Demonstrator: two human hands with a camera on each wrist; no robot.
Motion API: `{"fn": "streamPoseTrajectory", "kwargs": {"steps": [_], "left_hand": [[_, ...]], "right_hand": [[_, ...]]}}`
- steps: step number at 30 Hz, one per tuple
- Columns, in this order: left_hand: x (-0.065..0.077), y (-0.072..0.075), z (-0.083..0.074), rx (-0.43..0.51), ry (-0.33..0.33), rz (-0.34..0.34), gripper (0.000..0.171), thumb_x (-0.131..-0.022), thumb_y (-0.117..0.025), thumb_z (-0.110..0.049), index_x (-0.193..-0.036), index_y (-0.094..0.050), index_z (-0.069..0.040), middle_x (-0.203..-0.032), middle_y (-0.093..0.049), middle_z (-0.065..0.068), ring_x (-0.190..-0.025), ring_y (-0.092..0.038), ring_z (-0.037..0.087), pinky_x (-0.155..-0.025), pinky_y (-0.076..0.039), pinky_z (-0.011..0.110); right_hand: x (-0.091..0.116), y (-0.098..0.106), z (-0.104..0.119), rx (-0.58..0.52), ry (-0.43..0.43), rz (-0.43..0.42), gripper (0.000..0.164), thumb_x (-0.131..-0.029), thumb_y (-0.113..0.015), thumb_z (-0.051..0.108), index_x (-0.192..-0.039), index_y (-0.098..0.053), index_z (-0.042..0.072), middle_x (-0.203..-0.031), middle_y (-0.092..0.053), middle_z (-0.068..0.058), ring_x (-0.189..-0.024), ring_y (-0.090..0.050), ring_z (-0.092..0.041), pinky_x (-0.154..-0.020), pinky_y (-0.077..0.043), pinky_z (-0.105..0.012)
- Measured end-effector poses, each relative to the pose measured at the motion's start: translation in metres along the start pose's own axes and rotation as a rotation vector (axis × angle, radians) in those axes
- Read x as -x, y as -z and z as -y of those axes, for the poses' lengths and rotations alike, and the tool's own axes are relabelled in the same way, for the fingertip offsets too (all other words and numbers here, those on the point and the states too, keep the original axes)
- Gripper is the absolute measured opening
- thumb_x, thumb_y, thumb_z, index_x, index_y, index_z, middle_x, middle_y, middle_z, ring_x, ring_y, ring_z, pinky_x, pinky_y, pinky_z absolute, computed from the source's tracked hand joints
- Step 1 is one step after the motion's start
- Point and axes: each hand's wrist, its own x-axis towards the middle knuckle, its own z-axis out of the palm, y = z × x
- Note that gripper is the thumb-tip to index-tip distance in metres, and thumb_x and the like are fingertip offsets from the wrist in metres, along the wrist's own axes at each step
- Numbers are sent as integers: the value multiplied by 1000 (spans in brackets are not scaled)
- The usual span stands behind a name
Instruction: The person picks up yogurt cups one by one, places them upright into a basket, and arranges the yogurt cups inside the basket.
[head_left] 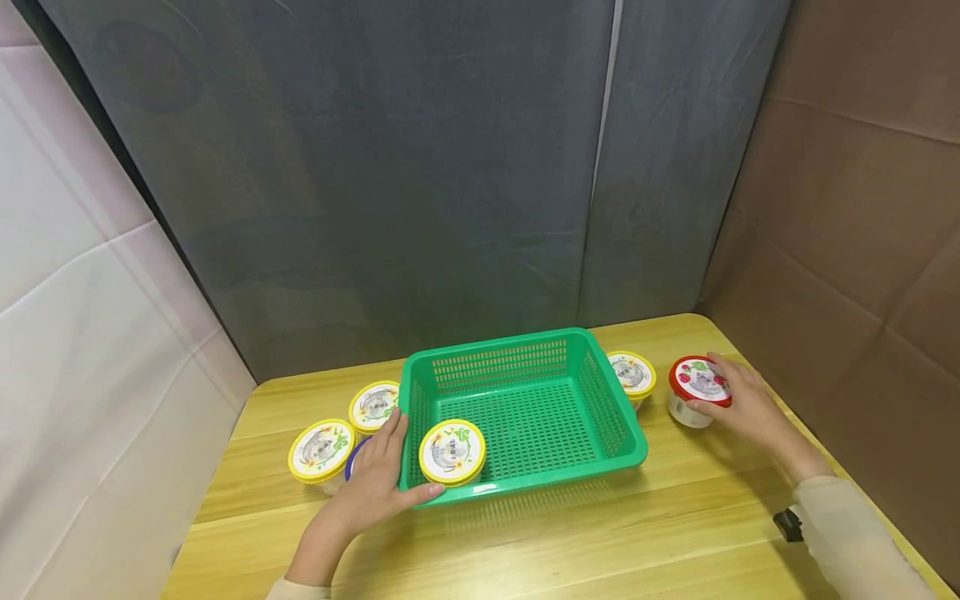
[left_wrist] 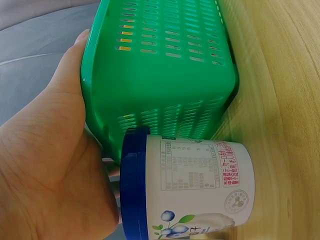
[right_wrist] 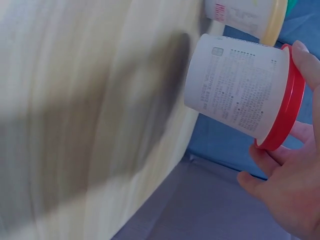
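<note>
In the head view my left hand (head_left: 372, 481) rests over the near left corner of a green plastic basket (head_left: 525, 481), fingers straight along its left side, thumb along the front rim. Inside that corner is a yellow-lidded tub (head_left: 452, 452). A blue-lidded tub (left_wrist: 200, 187) with blueberries printed on it stands right beside this corner, mostly hidden by the hand in the head view. On the right, my right hand (head_left: 750, 408) grips a red-lidded white tub (head_left: 688, 412) by its lid. This tub appears slightly raised from the table in the right wrist view.
Two yellow-lidded tubs, one nearer (head_left: 322, 451) and one farther (head_left: 372, 406), stand left of the basket. Another yellow-lidded tub (head_left: 632, 372) stands against its right side. Grey cloth (head_left: 375, 183) hangs behind the wooden table (head_left: 540, 558), brown cloth (head_left: 862, 233) at right.
</note>
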Motion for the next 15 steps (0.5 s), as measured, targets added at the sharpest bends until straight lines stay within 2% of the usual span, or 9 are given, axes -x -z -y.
{"fn": "streamPoseTrajectory", "kwargs": {"steps": [8, 15], "left_hand": [[0, 0, 1, 11, 0, 2, 118, -80, -69, -65, -157, -11, 4, -166, -6, 23, -152, -12, 44, -116, -19, 69], [0, -1, 1, 18, -5, 4, 118, -81, -68, -65, -157, -10, 5, -166, -6, 24, -152, -12, 45, -116, -20, 68]], "right_hand": [[-3, 17, 12, 0, 10, -11, 92, -84, -77, 40, -152, -30, 1, -142, -39, -36, -121, -35, -52, -90, -29, -66], [-6, 29, 23, -1, 16, -7, 96, -84, -77, 40, -155, -25, 3, -144, -38, -35, -122, -34, -51, -90, -32, -67]]}}
